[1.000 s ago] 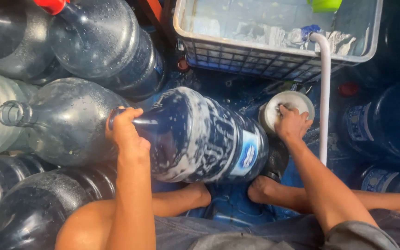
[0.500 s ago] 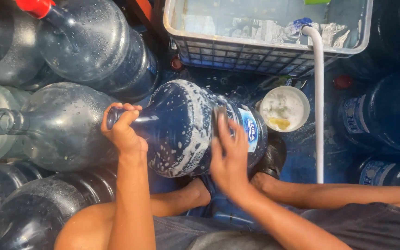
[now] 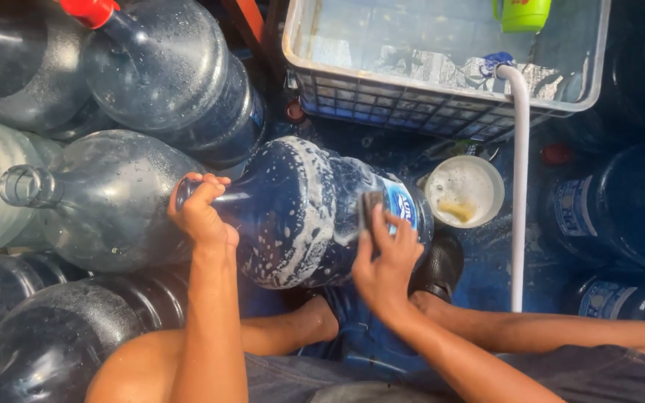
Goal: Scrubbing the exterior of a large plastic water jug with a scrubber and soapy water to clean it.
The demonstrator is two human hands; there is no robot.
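Shifted lower, right hand (image 3: 386,261) presses sponge (image 3: 371,209) on soapy jug (image 3: 300,213) — left hand (image 3: 201,213) grips its neck.

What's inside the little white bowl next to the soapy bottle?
The white bowl holds foamy water and a yellowish lump, maybe soap. What lies under the foam is hidden. It sits beside the soapy bottle.

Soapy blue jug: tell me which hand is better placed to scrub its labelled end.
Right. The right hand already presses a dark sponge beside the label on the soapy blue jug; the left hand grips its neck.

Dim bluish daylight, soft shadows
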